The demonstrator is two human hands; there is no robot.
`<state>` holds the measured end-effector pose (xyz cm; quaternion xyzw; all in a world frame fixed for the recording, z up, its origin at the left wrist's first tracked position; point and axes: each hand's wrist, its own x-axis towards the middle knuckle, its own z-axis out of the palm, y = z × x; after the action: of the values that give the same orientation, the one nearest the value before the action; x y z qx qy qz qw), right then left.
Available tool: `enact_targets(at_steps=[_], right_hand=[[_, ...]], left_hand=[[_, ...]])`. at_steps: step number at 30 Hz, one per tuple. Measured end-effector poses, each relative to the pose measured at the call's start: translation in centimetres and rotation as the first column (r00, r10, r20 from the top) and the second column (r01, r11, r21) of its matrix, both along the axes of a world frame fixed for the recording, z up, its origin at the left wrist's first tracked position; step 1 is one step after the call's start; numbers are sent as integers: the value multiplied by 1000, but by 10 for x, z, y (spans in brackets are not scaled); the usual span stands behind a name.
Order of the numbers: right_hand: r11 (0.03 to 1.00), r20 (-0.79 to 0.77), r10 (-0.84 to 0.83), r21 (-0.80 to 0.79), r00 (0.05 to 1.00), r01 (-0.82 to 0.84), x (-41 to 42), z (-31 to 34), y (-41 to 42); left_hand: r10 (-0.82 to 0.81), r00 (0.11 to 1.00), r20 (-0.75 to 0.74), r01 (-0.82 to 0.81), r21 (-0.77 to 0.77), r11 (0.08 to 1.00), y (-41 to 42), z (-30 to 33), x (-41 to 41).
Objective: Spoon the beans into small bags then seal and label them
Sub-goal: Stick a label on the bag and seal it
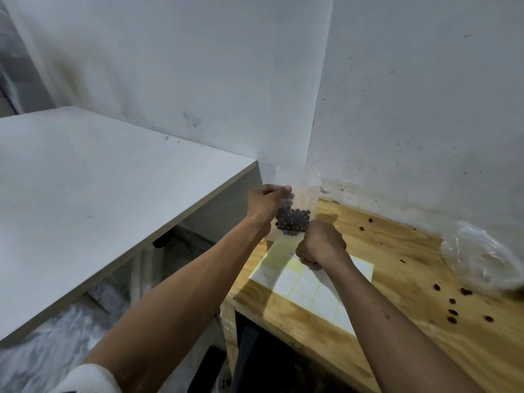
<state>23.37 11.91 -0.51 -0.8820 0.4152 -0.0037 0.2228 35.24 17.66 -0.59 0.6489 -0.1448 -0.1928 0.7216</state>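
Holding the small bag (295,214) upright by its left edge, the left hand (265,205) pinches the clear plastic between thumb and curled fingers, and the dark beans (292,219) sit heaped in the lower half of the bag, which hangs above the far left corner of the wooden bench (397,268). The right hand (321,245) is curled into a fist at the bag's lower right corner, just above the label sheet (312,285); it seems to pinch something small, perhaps a label or the bag's corner, but the blur leaves that unclear. The step in hand looks like labelling, though whether the mouth is already pressed closed cannot be read from here. To do it well, the person would likely keep the bag taut and level with the left hand, settle the beans to the bottom so a flat patch of film is free, and lay the label on from one edge to avoid creases. The sheet lies flat on the bench below the hands, several of its squares apparently peeled away. Stray beans (453,304) are scattered over the bench to the right and near the wall, and a crumpled clear plastic wrap (482,256) sits at the right edge. A grey table (85,194) stands to the left with a gap between, where a slipped bag could drop.
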Motion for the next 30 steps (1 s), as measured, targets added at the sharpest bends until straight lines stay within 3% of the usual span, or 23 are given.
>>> enact_targets(at_steps=[5,7,10,13,22,26,30], right_hand=[[997,-25,49,68,998,-47,-2,-3,-4],[977,22,51,208,998,-54,-8,0,-10],[844,95,19,531,995,-67,-19,11,-20],[769,181,-18,631,983,-102,-30,11,-29],[855,598,-225,500,769,-139,-48,17,-52],[951,664,-166,303,729,-59,-59,44,-75],[983,684,-109,182,721,-24,-73,59,-97]], left_hand=[[-15,1000,-2,15,-3,1000,3,0,3],[-21,1000,1,21,-2,1000,4,0,3],[-19,1000,3,19,-10,1000,5,1,3],[-26,1000,-8,25,-30,999,1,4,0],[-154,987,45,154,-1,988,-17,10,-15],[-228,972,46,229,-8,973,-36,17,-32],[-271,962,22,272,-24,962,-57,22,-51]])
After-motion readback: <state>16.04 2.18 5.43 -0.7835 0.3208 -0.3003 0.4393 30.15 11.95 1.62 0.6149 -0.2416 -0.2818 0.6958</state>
